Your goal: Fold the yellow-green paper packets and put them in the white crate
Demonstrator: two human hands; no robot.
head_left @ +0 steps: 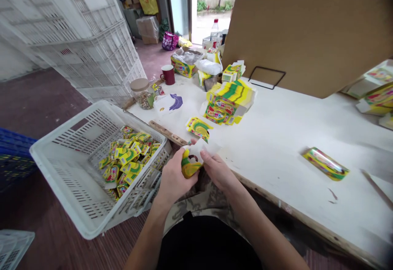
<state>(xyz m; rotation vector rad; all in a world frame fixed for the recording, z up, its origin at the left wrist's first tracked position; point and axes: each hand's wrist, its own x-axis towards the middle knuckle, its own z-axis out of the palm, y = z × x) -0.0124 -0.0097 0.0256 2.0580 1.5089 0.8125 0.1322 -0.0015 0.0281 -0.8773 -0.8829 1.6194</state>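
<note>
Over the table's front edge, my left hand [175,178] is closed round a small yellow-and-green crayon box [189,167]. The box looks partly unfolded, its white inner side showing at the top. My right hand [217,171] pinches the white flap between thumb and fingers; the fingertips are partly hidden. Just beyond my hands lies a flat crayon carton [198,128] with a cut-out window. Behind it is a stack of flattened crayon cartons [229,102]. At my left, a white plastic crate [69,184] holds many small filled-looking crayon boxes [130,155].
A shiny wrapped crayon pack [327,163] lies on the white table [270,139] at right. A large brown cardboard box [307,28] stands behind. Toward the back left are a jar [141,94] and a red mug [168,75]. Stacked white crates [89,36] rise at left.
</note>
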